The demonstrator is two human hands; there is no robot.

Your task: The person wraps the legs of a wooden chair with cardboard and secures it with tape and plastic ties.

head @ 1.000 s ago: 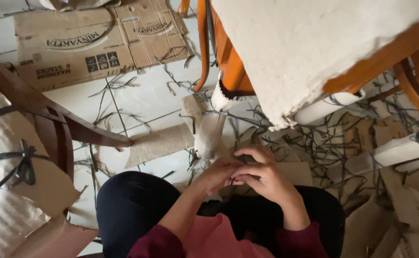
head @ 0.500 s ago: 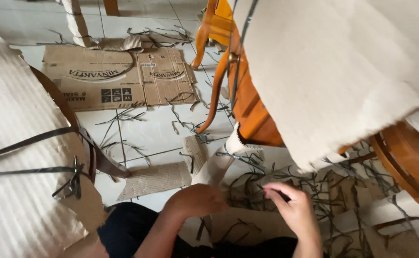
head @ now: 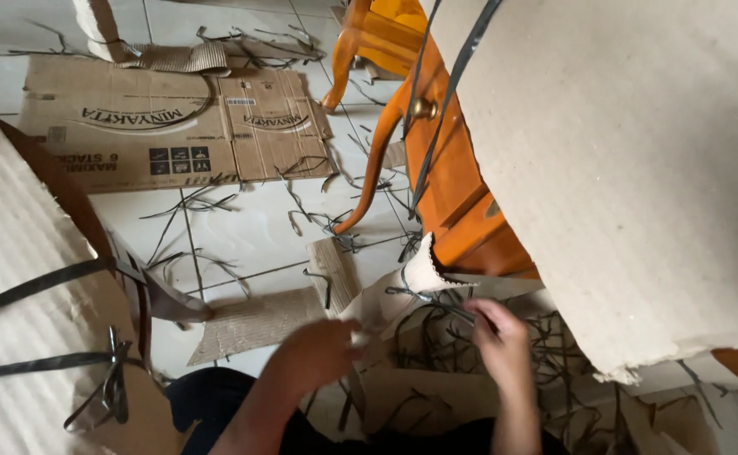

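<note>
My left hand [head: 317,354] is low in the middle of the view, blurred, touching the edge of a torn piece of cardboard wrapping [head: 394,299]. To its right, my right hand [head: 500,337] pinches a thin black plastic strap [head: 436,305] that runs over that wrapping. Both hands sit just below an orange wooden furniture piece [head: 449,181] with curved legs. A large sheet of grey cardboard wrapping [head: 630,160] covers the furniture's right side, with a black strap running over it.
A flattened printed cardboard box [head: 167,126] lies on the white tiled floor [head: 251,232] at upper left. Another cardboard-wrapped item bound by black straps [head: 24,278] fills the left edge. Cut black strap pieces and cardboard scraps [head: 247,324] litter the floor.
The view has tilted up and nearer to the furniture. My hands were joined together over my lap; they have moved apart, and the right hand now pinches a black strap.
</note>
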